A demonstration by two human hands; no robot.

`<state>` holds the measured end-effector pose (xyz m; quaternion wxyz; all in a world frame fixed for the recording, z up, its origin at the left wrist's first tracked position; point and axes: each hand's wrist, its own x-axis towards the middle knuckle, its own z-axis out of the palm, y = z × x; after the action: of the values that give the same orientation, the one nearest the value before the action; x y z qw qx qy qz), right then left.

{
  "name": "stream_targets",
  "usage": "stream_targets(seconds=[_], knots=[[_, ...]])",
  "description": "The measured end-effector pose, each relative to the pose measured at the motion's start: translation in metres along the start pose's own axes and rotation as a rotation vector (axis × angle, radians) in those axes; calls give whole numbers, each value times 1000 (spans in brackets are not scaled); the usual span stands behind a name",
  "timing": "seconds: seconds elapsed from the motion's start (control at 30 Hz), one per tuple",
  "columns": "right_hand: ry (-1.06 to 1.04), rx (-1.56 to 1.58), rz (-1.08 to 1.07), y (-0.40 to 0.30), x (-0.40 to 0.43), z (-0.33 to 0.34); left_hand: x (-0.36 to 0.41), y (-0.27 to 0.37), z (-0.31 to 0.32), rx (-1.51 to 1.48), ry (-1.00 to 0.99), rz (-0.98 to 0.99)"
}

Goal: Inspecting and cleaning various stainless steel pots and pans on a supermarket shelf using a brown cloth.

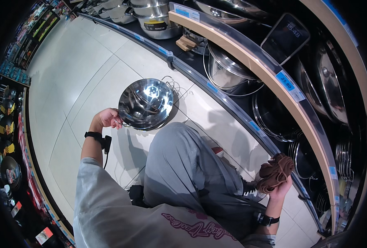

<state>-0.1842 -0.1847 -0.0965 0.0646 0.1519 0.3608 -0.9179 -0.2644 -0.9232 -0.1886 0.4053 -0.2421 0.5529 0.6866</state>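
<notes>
My left hand (109,118) grips the near wire handle of a shiny stainless steel wok-shaped pan (144,104). Several such pans may be stacked together, since a second rim and handle show at its edge. Bright lamp reflections cover its inner wall, and it is at or just above the tiled floor; which one I cannot tell. In my right hand (281,186) is a bunched brown cloth (275,173), held near the edge of the lower shelf and apart from the pan. My bent knee (177,148) lies between the two hands.
Along the right runs a shelf unit with a curved wooden edge (251,55) and price tags. Steel pots (155,24), a lidded pot (230,68) and dark pans (275,114) fill its lower level. A phone (285,38) leans above. More cookware (11,172) lines the aisle's left side.
</notes>
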Motion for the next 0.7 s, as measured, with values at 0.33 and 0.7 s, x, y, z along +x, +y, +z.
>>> stream_targets(seconds=[0.33, 0.7], knots=[[36, -36, -20, 3, -1, -6, 10, -7, 1, 84, 26, -27], [86, -51, -56, 6, 0, -11, -4, 8, 37, 87, 255, -54]])
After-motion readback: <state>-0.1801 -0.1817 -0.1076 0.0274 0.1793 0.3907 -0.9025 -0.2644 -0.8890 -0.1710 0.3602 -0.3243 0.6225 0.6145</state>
